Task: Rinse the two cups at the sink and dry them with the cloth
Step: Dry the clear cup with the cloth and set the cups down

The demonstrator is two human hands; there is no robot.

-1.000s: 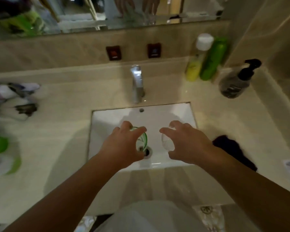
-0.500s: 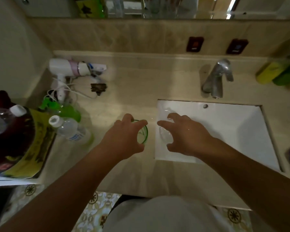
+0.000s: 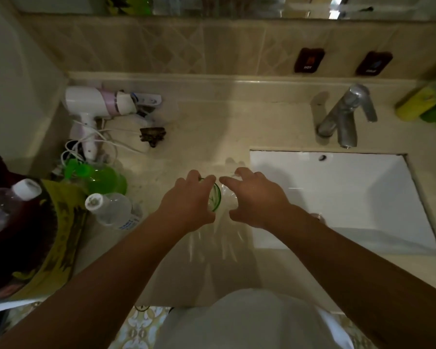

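Note:
My left hand (image 3: pixel 186 200) grips a clear cup with a green rim (image 3: pixel 215 199) from above, over the beige counter just left of the sink. Right beside it, my right hand (image 3: pixel 256 197) curls round a plain clear cup (image 3: pixel 229 199), which is mostly hidden under the fingers. The two cups almost touch. The white sink basin (image 3: pixel 337 187) lies to the right, with the chrome tap (image 3: pixel 347 122) behind it. No cloth is in view.
A white hair dryer (image 3: pixel 103 104) with its cord lies at the back left. A green bottle (image 3: pixel 103 180), a clear water bottle (image 3: pixel 113 210) and a large bottle in a yellow bag (image 3: pixel 18 222) crowd the left. Yellow and green bottles (image 3: pixel 425 104) stand far right.
Both hands have carried the cups leftward, from over the sink drain to over the counter left of the basin. The view has swung left, so the dark cloth is out of sight.

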